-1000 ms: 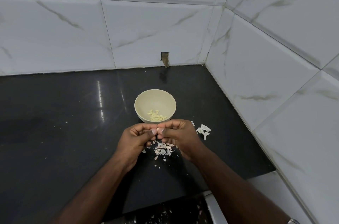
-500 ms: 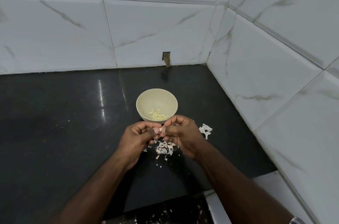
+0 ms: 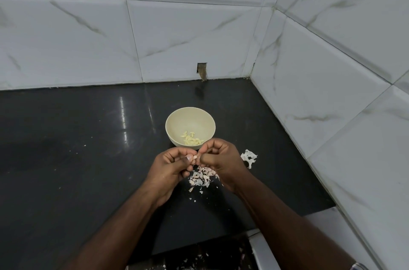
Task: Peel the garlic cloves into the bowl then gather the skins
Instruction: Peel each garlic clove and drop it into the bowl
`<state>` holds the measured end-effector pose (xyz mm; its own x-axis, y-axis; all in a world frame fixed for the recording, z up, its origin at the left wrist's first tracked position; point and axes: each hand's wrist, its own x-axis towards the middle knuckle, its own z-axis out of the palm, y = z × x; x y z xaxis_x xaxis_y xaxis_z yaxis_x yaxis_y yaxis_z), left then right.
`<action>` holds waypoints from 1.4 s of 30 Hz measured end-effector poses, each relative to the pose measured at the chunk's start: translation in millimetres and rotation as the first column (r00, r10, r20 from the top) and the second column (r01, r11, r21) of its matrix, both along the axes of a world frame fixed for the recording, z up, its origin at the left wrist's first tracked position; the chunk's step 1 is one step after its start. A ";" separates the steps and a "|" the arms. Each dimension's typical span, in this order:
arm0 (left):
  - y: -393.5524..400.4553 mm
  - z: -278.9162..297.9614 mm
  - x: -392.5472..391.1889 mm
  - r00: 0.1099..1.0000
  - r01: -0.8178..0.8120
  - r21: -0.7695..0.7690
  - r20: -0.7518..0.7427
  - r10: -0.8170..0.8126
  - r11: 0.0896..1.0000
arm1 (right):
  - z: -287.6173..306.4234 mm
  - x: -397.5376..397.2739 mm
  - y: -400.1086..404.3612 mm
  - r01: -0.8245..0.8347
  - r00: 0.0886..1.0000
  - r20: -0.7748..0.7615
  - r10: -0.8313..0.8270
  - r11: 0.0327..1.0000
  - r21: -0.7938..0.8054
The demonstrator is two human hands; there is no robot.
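Both hands stayed locked together just in front of the bowl (image 3: 190, 128) across the last second, and little had changed beyond a slight shuffle of the fingers. The left hand (image 3: 170, 168) had its fingers curled round a garlic clove (image 3: 195, 157), pinching it at thumb and forefinger; the right hand (image 3: 218, 159) pinched the same clove from the other side, its fingertips (image 3: 200, 155) working at the skin. Only a pale sliver of the clove showed between the two thumbs, so how much skin was still on it could not be told.

Several peeled cloves (image 3: 192, 139) lay at the bottom of the bowl, on its near side, and their number looked the same as a second before. Nothing new had been dropped in. A heap of skins (image 3: 202, 178) lay on the black bench (image 3: 77, 159) on the near side of the bowl, directly under the hands, with one larger white scrap of skin (image 3: 249, 157) to the right of the bowl and a few flecks scattered nearer the person.

Judging from that, the peeling step was still under way on this one clove. It would probably go into the bowl once bare. Gathering had not started, since the skins were loose and spread, and some bits seemed to lie past the bench's near edge.
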<state>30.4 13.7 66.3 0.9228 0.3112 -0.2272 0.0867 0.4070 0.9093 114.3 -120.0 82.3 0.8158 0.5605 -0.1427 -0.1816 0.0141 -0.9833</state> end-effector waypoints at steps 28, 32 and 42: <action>9.7 0.0 2.0 0.997 -0.041 -0.048 -0.062 0.038 0.998 | -11.7 16.8 -17.1 0.154 0.876 0.472 0.096 0.873 -0.463; 8.9 2.8 1.8 0.998 -0.004 -0.041 -0.066 0.001 0.999 | -6.6 13.5 -14.7 0.051 0.893 0.434 0.119 0.931 -0.361; 8.5 7.1 2.7 0.998 -0.001 -0.062 -0.061 -0.003 0.998 | -5.5 0.1 -1.7 -0.050 0.979 0.195 0.064 0.996 -0.076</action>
